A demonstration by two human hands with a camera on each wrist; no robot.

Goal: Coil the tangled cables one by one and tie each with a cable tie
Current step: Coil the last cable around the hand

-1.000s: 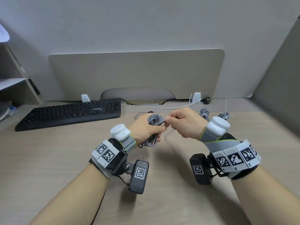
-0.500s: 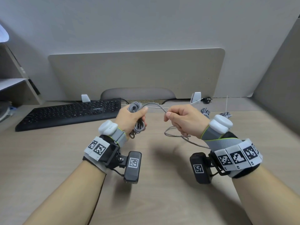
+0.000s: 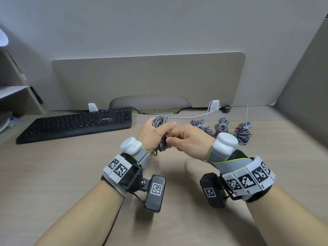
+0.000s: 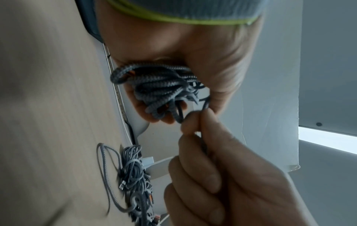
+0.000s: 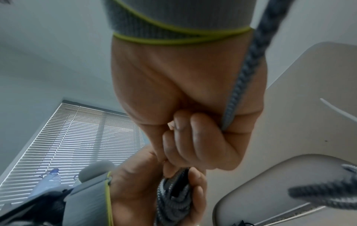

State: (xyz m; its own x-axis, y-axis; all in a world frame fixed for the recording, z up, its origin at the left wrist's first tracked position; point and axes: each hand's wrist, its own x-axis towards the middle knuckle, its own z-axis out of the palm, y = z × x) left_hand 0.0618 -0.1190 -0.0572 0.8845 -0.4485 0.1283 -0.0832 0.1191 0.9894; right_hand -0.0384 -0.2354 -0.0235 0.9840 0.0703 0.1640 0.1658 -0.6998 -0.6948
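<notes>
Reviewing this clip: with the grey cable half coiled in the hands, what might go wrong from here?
1. The coil in the left hand is untied; a looser grip would probably let the loops spring apart.
2. The right hand pinches the free strand close to the coil; a hard pull may drag loops out.
3. The trailing strand could snag the tied bundles beside the right wrist.

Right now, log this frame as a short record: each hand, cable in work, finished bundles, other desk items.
left hand: grips the coiled grey cable
right hand: fingers pinch a strand of that cable at the coil
free strand: runs past the right wrist
tied bundles: three, on the desk beyond the right hand
keyboard: black, back left
</notes>
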